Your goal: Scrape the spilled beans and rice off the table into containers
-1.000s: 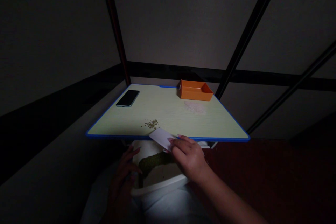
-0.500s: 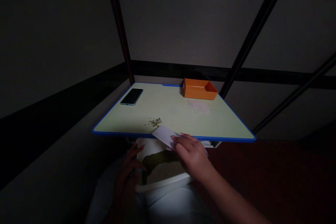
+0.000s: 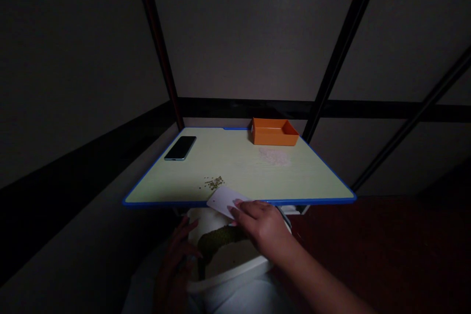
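white tub below the counter: green grains inside. orange box, open-topped, far right. my right hand has its fingers closed on 1 white card, free end beside loose grains. left hand: fingers parted by the tub; i cannot tell its grip.

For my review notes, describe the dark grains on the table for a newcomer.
Find the pale tabletop with the blue rim. Near its front edge, left of centre, a sparse scatter of dark greenish grains lies by the white card in the right hand. Their dark colour sets them apart from the pale pinkish patch before the orange tray.
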`<state>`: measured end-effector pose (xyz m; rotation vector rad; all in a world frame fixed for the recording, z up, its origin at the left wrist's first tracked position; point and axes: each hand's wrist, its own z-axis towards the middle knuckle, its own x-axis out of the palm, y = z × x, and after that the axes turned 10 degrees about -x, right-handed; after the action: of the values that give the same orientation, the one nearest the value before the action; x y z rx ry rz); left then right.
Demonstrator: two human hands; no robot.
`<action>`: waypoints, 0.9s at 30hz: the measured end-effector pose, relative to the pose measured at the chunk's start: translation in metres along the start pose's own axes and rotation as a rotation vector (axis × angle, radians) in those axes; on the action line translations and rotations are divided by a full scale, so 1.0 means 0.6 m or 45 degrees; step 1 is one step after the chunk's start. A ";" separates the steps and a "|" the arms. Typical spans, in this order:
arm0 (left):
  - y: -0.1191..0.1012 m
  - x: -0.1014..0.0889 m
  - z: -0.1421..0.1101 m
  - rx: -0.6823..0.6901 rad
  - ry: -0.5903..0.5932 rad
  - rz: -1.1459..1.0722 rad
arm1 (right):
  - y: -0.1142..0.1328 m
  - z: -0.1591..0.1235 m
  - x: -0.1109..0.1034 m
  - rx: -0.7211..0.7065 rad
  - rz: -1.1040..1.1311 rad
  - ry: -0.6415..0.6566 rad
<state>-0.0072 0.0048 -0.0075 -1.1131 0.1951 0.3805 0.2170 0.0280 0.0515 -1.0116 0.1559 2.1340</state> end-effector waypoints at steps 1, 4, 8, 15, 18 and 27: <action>0.001 0.000 0.000 -0.010 -0.004 0.003 | 0.000 0.000 0.001 0.007 -0.013 0.016; 0.002 -0.001 -0.001 -0.030 -0.013 0.020 | -0.002 0.002 0.002 0.066 -0.027 0.104; 0.004 -0.003 -0.003 -0.047 -0.027 0.032 | -0.008 0.010 -0.001 0.211 0.041 0.318; -0.002 -0.003 0.000 -0.034 -0.032 0.047 | -0.020 0.026 -0.008 0.361 0.132 0.472; -0.001 -0.003 0.001 -0.022 -0.016 0.061 | -0.026 0.035 -0.013 0.433 0.176 0.506; 0.011 -0.005 -0.001 -0.042 0.016 0.001 | -0.033 0.050 -0.011 0.570 0.184 0.668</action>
<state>-0.0126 0.0064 -0.0123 -1.1482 0.2009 0.3784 0.2146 0.0500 0.0804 -1.2815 0.9389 1.7863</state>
